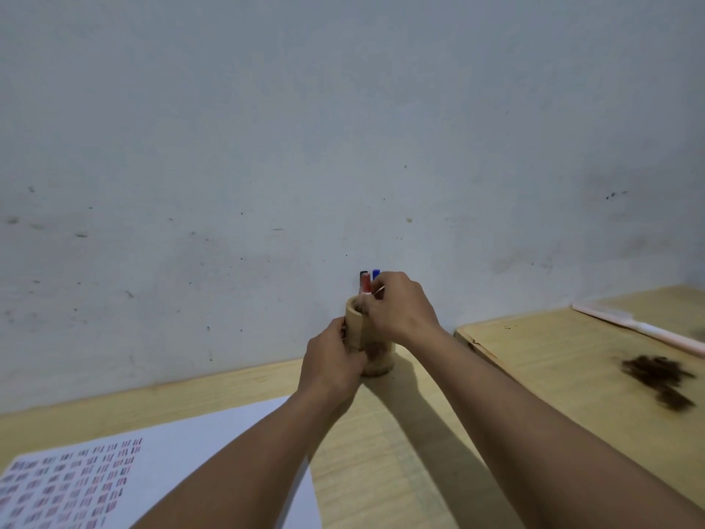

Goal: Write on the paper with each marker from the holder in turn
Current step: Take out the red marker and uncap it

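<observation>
Holder gripped by left hand; right hand pinching red marker above it.

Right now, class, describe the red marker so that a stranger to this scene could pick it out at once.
Find the wooden desk against the grey wall, then the bamboo holder gripped by the left hand. Three marker caps rise from it beside the right hand; the red marker stands in front of the black and blue ones.

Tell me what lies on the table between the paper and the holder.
In the head view only the left hand and its forearm cross there, between paper and holder.
</observation>
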Motion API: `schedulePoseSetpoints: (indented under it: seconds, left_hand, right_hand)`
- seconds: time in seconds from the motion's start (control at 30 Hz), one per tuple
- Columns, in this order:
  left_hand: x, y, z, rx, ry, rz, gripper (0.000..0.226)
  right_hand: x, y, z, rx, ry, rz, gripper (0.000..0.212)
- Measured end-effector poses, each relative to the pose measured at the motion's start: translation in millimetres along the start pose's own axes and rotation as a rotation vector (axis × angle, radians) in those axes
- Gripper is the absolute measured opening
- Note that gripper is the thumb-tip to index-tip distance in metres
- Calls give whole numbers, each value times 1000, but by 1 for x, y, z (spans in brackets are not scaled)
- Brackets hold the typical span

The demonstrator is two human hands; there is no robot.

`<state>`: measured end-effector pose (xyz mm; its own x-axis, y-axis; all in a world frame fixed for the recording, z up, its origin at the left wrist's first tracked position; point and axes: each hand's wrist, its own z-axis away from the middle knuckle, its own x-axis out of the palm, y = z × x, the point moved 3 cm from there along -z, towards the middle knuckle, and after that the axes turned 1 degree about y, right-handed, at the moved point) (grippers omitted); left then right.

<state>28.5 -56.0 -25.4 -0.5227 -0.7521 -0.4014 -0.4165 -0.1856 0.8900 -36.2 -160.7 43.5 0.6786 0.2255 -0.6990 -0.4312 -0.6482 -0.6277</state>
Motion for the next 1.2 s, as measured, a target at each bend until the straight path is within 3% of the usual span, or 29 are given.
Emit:
schedulePoseSetpoints:
  seconds: [0.2, 0.37, 0.6, 0.73, 0.87, 1.07, 1.2]
  left_hand:
    - [-8, 4, 12, -5, 48, -36, 53]
    - [-34, 12, 21, -11, 70, -77, 81]
    - [-115, 47, 58, 68, 279, 59, 38]
    - [-160, 64, 81, 120, 368, 227, 25]
    - [-191, 79, 104, 181, 317, 323, 17]
    - [-217, 78, 125, 186, 266, 264, 9]
    - [-234, 73, 136, 159, 328, 302, 7]
  right_hand:
    - [-33, -27, 17, -91, 46, -210, 17]
    - [-52, -57, 35, -177, 45, -321, 14]
    - [-60, -103, 70, -263, 26, -241, 12]
    - [-51, -128, 95, -361, -2, 29, 14]
    - [-45, -150, 124, -473, -6, 289, 18]
    - [-36, -171, 149, -515, -6, 296, 20]
    - [-34, -178, 167, -499, 106, 112, 24]
